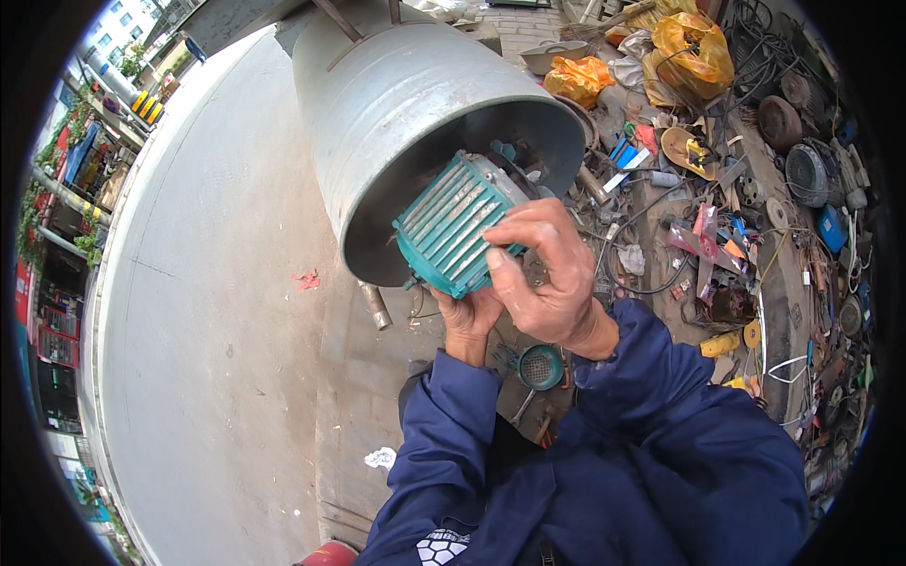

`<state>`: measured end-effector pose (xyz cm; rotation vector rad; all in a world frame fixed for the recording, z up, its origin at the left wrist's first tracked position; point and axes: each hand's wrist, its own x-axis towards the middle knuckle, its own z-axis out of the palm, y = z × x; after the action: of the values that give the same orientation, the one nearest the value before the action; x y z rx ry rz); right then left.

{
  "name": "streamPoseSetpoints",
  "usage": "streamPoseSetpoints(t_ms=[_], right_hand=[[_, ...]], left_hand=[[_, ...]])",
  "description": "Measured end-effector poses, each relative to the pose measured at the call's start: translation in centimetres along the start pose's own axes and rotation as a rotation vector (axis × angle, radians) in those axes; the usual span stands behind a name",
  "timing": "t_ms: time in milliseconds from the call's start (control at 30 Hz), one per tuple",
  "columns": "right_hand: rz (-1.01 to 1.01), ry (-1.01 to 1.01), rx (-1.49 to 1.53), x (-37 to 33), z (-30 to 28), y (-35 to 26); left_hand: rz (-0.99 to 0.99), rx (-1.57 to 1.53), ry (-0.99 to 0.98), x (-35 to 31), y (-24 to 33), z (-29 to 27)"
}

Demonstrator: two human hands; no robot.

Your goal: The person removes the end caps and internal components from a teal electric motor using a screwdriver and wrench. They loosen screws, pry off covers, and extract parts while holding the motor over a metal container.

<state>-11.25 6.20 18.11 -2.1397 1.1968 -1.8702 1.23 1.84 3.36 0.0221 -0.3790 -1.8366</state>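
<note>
A teal electric motor housing point(448, 226) with pale, dirty ridges between its cooling fins is tilted at the mouth of a big grey metal cylinder point(377, 113). My left hand point(469, 319) grips it from underneath; the motor covers most of those fingers. At the motor's right edge, the thumb and forefinger of my right hand point(555, 274) come together in a pinch close to the fins. Whatever lies between those fingertips is too small to make out. Dark debris sits inside the cylinder behind the motor.
Below my hands lie a round green grille cover point(541, 367) and a wrench point(523, 407). A short metal pipe point(376, 307) juts out under the cylinder. Scrap, cables and a red fan blade point(700, 243) crowd the right side, with orange plastic bags point(694, 47) behind. Pavement point(217, 283) stretches left.
</note>
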Motion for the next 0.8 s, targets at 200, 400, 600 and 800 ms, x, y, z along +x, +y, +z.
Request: streamPoseSetpoints(t_ms=[200, 400, 600, 800], right_hand=[[1.019, 0.185, 0.626, -7.0, 0.2, 3.5], [0.886, 0.037, 1.007, -5.9, 1.0, 7.1], [0.865, 0.093, 1.159, -5.6, 0.9, 8.6], [0.847, 0.369, 1.269, -6.8, 2.1, 10.1]], left_hand=[[-0.111, 0.06, -0.07, 0.0, 0.1, 0.0], [-0.132, 0.196, -0.031, 0.3, -0.5, -0.5], [-0.135, 0.374, -0.022, 0.6, -0.5, -1.8], [-0.17, 0.631, 0.03, 0.1, 0.0, -2.8]])
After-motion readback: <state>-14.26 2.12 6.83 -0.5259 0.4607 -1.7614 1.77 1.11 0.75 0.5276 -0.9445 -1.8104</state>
